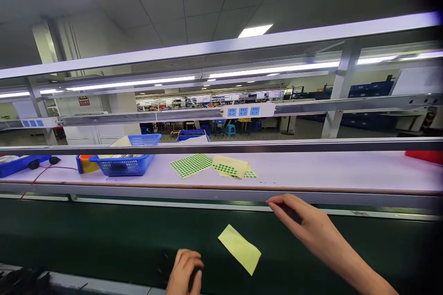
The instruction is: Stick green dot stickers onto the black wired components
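My right hand (308, 221) is over the far side of the green belt, by the shelf's front edge. Its thumb and forefinger meet in a pinch; anything between the tips is too small to make out. At the bottom, my left hand (185, 269) hovers with loosely bent fingers and the thumb apart, holding nothing visible. Between the hands a pale yellow paper piece (240, 249) lies slantwise on the green belt (121, 235). Up on the shelf lie a sheet of green round stickers (192, 165) and a partly used yellow sticker sheet (231, 166) overlapping another sheet.
A blue basket (124, 166) stands on the white shelf (311, 170), beside a blue and yellow container (86, 164). Far left are a blue tray (20, 164) and a red cable (38, 178). A power strip (248, 110) hangs on the rail above; something red (424, 156) sits far right.
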Motion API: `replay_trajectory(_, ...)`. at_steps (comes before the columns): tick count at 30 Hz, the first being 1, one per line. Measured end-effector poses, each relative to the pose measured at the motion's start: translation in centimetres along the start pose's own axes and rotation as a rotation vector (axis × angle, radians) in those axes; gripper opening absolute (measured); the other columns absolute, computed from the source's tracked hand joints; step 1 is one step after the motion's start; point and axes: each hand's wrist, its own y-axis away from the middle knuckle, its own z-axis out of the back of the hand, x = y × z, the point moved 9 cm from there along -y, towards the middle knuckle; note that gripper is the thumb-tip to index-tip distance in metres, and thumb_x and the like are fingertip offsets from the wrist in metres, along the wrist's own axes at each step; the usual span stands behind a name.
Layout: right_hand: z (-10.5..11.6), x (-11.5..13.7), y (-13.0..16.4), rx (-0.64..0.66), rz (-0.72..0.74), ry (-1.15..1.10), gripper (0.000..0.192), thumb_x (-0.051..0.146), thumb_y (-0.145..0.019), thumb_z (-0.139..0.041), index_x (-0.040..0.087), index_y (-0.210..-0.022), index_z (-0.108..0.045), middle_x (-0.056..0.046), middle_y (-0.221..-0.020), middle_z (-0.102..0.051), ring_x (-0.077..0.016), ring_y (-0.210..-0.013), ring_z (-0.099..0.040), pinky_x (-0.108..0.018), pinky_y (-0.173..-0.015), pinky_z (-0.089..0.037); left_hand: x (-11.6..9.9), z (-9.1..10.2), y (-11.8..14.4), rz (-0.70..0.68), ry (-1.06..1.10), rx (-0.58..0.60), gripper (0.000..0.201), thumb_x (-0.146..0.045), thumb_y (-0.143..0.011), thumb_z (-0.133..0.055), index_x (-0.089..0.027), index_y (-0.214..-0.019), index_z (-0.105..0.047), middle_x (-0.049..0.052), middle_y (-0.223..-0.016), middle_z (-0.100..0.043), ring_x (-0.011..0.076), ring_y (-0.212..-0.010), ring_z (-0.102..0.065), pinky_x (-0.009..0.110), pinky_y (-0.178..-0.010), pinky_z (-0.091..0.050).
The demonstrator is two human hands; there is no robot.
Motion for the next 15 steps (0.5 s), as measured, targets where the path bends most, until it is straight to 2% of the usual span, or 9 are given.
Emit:
replay_trajectory(2,0.2,0.4,-0.6,-0.022,0.026,0.004,0.036,0.058,-0.094,-0.050,0.027,-0.094,-0.069,-0.004,-0.091,-0.071,-0.0202,-0.077,-0.064,-0.031,-0.067,-0.053,-4.2,5.5,-4.4,-0.011,0.171,-0.017,0.030,-0.031,-0.102,-0.036,-0.022,-0.101,-0.064,0.012,-0.101,-0.070,0.0244,-0.101,-0.061,0.038,-0.089,-0.052)
replay_trajectory(4,0.2,0.9,-1.2,-0.027,0.045,0.000,0.035,0.057,-0.095,-0.050,0.027,-0.094,-0.068,-0.004,-0.092,-0.071,-0.0200,-0.078,-0.064,-0.031,-0.069,-0.053,-7.3,10.3,-10.1,-0.004,0.162,-0.053,0.027,-0.032,-0.101,-0.040,-0.022,-0.097,-0.064,0.010,-0.099,-0.070,0.0244,-0.100,-0.060,0.042,-0.097,-0.046)
replay_trajectory(6,0.3,1.2,-2.0,-0.038,0.049,0.002,0.037,0.058,-0.095,-0.048,0.027,-0.093,-0.068,-0.005,-0.093,-0.072,-0.0209,-0.079,-0.064,-0.033,-0.070,-0.053,-9.0,12.6,-16.6,0.007,0.150,-0.056,0.023,-0.032,-0.098,-0.046,-0.022,-0.094,-0.066,0.009,-0.102,-0.071,0.0255,-0.106,-0.059,0.042,-0.101,-0.043)
replay_trajectory(8,0.7,1.1,-3.1,-0.050,0.043,0.008,0.040,0.059,-0.095,-0.046,0.026,-0.093,-0.068,-0.006,-0.094,-0.072,-0.0220,-0.080,-0.065,-0.034,-0.069,-0.053,-8.8,12.3,-22.9,0.063,0.140,-0.019,0.016,-0.027,-0.093,-0.056,-0.020,-0.086,-0.069,0.008,-0.104,-0.072,0.0262,-0.110,-0.060,0.044,-0.107,-0.039)
replay_trajectory(9,1.0,0.9,-3.6,-0.053,0.036,0.009,0.040,0.059,-0.094,-0.045,0.026,-0.094,-0.068,-0.007,-0.095,-0.073,-0.0223,-0.081,-0.065,-0.034,-0.068,-0.053,-8.1,11.5,-25.7,0.115,0.139,0.008,0.014,-0.027,-0.089,-0.062,-0.019,-0.080,-0.068,0.007,-0.098,-0.072,0.0260,-0.105,-0.062,0.046,-0.105,-0.041)
replay_trajectory(11,1.5,0.3,-4.3,-0.054,0.026,0.003,0.041,0.059,-0.094,-0.045,0.026,-0.096,-0.068,-0.007,-0.096,-0.073,-0.0225,-0.082,-0.066,-0.033,-0.067,-0.053,-6.4,9.1,-29.8,0.220,0.155,0.072,0.023,-0.033,-0.086,-0.071,-0.016,-0.071,-0.064,0.003,-0.082,-0.070,0.0234,-0.094,-0.066,0.046,-0.098,-0.047)
replay_trajectory(13,2.1,-0.7,-4.5,-0.058,0.013,0.002,0.040,0.059,-0.094,-0.046,0.026,-0.097,-0.068,-0.006,-0.096,-0.074,-0.0223,-0.081,-0.067,-0.032,-0.066,-0.052,-5.0,7.0,-32.1,0.295,0.205,0.112,0.030,-0.039,-0.086,-0.073,-0.015,-0.070,-0.063,0.001,-0.076,-0.068,0.0215,-0.089,-0.067,0.044,-0.093,-0.051)
replay_trajectory(15,2.7,-1.9,-4.0,-0.066,-0.011,0.011,0.039,0.059,-0.093,-0.047,0.026,-0.096,-0.068,-0.005,-0.093,-0.074,-0.0219,-0.078,-0.066,-0.033,-0.065,-0.051,-4.0,5.8,-32.8,0.328,0.293,0.129,0.029,-0.040,-0.089,-0.071,-0.014,-0.075,-0.065,0.001,-0.080,-0.069,0.0202,-0.088,-0.067,0.042,-0.090,-0.054)
